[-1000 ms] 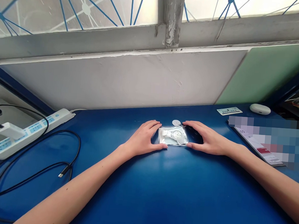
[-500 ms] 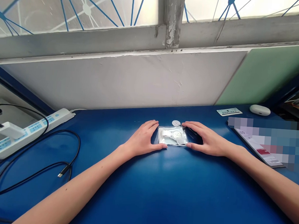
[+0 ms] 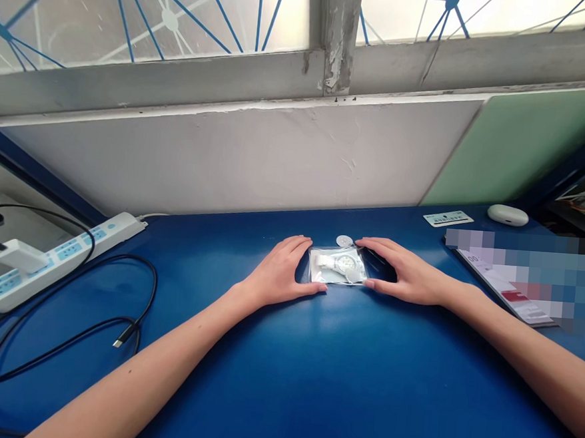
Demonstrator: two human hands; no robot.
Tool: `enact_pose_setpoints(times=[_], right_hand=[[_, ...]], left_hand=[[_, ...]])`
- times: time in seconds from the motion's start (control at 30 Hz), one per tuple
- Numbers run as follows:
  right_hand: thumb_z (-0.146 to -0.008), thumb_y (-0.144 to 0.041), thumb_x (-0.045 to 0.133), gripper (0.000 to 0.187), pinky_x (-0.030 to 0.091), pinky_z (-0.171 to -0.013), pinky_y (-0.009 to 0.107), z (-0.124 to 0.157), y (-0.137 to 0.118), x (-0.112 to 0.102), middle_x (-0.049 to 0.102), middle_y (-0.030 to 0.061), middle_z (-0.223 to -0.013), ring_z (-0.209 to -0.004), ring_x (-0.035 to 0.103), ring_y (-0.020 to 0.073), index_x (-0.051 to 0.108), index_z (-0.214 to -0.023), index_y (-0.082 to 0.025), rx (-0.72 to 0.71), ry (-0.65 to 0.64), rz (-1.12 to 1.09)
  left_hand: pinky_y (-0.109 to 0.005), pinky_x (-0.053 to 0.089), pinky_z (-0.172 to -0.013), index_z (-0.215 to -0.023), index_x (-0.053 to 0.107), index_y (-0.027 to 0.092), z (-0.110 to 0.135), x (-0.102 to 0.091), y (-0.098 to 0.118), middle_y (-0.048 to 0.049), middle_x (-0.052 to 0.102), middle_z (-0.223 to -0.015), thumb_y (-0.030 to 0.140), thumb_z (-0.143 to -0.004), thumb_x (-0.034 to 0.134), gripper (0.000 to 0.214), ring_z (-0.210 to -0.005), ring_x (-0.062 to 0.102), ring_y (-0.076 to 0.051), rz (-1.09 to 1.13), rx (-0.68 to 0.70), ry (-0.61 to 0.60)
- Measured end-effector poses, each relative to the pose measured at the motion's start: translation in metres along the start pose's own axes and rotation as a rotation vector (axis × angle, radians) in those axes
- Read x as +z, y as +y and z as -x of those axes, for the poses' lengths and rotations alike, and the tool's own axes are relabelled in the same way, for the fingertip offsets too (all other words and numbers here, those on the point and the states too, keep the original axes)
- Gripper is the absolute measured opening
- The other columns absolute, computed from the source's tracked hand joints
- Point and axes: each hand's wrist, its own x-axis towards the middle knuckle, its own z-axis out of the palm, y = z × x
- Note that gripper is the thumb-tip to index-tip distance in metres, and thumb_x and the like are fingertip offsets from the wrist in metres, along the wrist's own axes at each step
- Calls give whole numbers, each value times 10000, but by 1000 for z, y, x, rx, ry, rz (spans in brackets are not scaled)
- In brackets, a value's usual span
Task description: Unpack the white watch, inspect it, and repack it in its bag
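A clear plastic bag [image 3: 326, 275] lies flat on the blue table. Inside it is a white item that looks like a wristwatch with a round dial [image 3: 345, 264]; its details are too small to read. Just behind the bag sits a small round white disc [image 3: 344, 240]. My left hand [image 3: 283, 268] rests on the table at the bag's left side, thumb and fingers apart, with the thumb tip by the near left corner. On the other side my right hand [image 3: 405, 270] is likewise spread, its thumb at the near right corner and its fingertips close to the disc.
A white power strip [image 3: 64, 256] with a plugged-in charger [image 3: 19, 255] stands at the left. A looped black cable [image 3: 150, 282] lies beside it. At the right are a card [image 3: 447, 219], a white rounded case [image 3: 508, 215] and a flat, partly blurred printed item [image 3: 498, 280].
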Motion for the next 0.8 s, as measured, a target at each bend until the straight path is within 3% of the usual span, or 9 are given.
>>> enact_pose_setpoints(times=[0.8], right_hand=[[-861,-575,623,758,430,-1115,520,0,0,1,478,177,-1503,-1377,459,360,442,-1478,-175,22,-12,41]], left_hand=[[-532,359,-1160,-1377,522,142,-1,0,1,-184,489,-1484,680,-776,697,825,-1420,395,-361,-6,14,4]])
